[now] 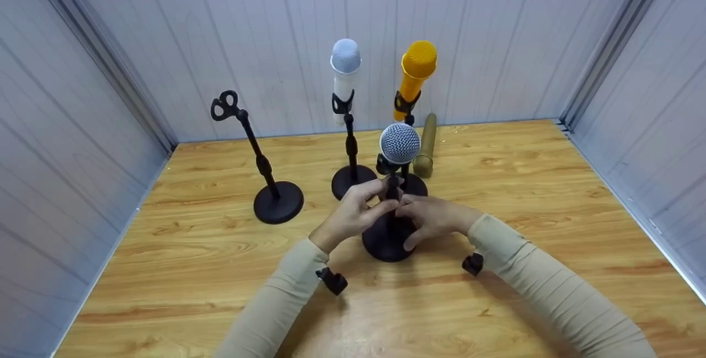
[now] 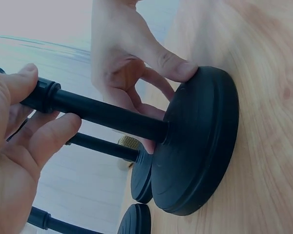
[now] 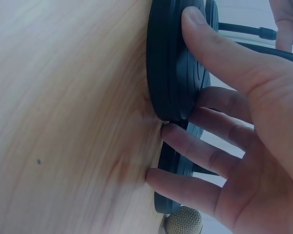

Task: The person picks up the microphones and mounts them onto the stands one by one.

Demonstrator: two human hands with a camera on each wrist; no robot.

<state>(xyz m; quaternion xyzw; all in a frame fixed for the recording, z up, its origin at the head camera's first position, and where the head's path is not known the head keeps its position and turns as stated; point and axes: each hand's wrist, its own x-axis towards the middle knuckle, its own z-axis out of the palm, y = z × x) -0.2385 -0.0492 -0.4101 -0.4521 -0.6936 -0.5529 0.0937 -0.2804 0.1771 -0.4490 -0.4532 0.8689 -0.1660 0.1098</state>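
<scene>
A black desktop microphone stand point(image 1: 380, 243) with a silver-mesh microphone point(image 1: 400, 143) in its clip stands in the middle, in front of two other stands. My left hand point(image 1: 358, 210) grips its pole, thumb and fingers around the collar point(image 2: 43, 95) in the left wrist view. Low down, my right hand point(image 1: 438, 216) holds the round base point(image 2: 200, 141). Its thumb point(image 3: 219, 48) presses on the base's upper face, while the other fingers reach along the rim and behind it, close to the tabletop. The base sits right beside another stand's base.
Behind are stands with a white microphone point(image 1: 346, 60) and a yellow microphone point(image 1: 420, 61). A stand with a bare double-ring clip point(image 1: 277, 202) is at left. A gold microphone point(image 1: 427, 145) lies back right on the wooden table point(image 1: 182, 275). Panel walls point(image 1: 248, 32) enclose the back and sides.
</scene>
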